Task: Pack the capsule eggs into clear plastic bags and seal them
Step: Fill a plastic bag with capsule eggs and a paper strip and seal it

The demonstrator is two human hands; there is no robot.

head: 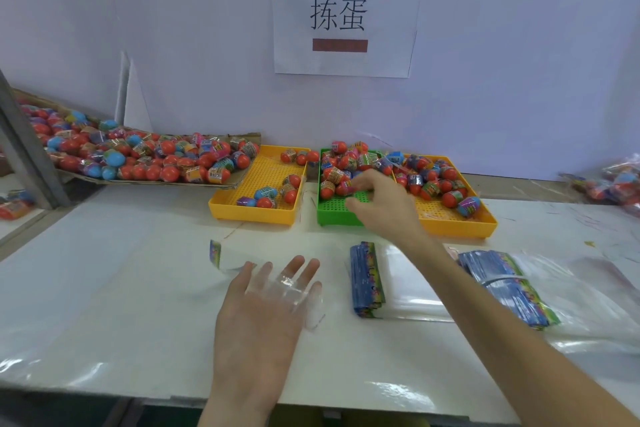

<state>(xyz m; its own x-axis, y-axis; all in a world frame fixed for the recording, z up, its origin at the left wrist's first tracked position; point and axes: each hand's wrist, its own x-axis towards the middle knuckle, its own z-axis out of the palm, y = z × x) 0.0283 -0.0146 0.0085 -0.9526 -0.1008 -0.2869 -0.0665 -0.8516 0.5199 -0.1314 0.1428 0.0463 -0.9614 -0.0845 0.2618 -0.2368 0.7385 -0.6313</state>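
- Capsule eggs [341,163], red and blue with printed wraps, heaped in the far half of a green tray [337,210] at the back of the white table [104,288].
- Right hand [381,199] reaching over that tray, fingers loosely curled just beside the eggs; whether anything is gripped, cannot tell.
- Clear plastic bag [287,288] slipped over the straight, spread fingers of the left hand [263,308], printed header [215,253] lying toward the far left.
- Stacks of flat bags [367,279] with blue printed headers lying to the right of the left hand, another bundle [502,288] further right.
- Yellow tray [256,191] left of the green one holding a few eggs; a second yellow tray [450,218] on the right holding more.
- Large heap of eggs on cardboard [138,154] at far left.
- Paper sign [343,15] with two characters on the wall behind.
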